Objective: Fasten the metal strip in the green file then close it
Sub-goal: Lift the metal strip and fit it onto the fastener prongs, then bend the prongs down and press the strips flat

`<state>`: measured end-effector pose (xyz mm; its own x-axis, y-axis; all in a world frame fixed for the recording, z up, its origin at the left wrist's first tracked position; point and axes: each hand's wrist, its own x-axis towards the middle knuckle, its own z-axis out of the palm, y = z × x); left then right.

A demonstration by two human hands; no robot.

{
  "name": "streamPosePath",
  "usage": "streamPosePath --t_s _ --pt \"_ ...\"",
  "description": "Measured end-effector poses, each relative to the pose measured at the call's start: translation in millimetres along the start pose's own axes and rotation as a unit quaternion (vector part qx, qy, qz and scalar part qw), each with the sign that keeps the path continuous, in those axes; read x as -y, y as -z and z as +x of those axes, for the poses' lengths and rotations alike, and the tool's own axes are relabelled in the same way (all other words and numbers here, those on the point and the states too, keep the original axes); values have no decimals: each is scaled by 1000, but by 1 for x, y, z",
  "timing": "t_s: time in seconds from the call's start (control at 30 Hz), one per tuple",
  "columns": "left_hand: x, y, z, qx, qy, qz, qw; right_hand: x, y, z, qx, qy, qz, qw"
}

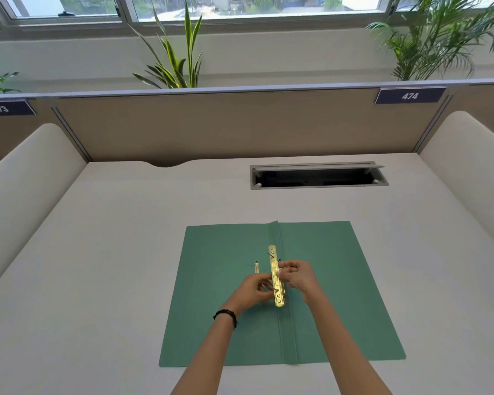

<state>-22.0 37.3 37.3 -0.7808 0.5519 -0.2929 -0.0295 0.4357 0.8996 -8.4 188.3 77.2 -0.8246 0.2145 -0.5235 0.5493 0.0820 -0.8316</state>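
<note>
Green file (325, 280) open flat; left hand (253, 290) and right hand (297, 276) both pinch brass metal strip (276, 276) over spine; seat squarely, press prongs flat

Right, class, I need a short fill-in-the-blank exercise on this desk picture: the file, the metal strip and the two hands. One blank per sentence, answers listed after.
1. The green file lies ____ on the desk, not closed.
2. The gold metal strip sits along the file's central ____.
3. A black band is worn on the ____ wrist, behind the left hand.
4. The right hand touches the strip with its ____.

Answers: open; fold; left; fingers
</note>
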Motion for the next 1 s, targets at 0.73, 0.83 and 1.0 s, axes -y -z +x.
streamPosePath --t_s 0.73,0.83,1.0 --pt "-21 -14 39 -119 63 167 977 -11 2 21 -107 139 -193 965" --pt "-23 -16 40 -128 80 170 974 -2 1 26 -55 186 -224 955" --pt "-21 -27 34 -150 103 153 971 3 -4 36 -16 200 -272 941"
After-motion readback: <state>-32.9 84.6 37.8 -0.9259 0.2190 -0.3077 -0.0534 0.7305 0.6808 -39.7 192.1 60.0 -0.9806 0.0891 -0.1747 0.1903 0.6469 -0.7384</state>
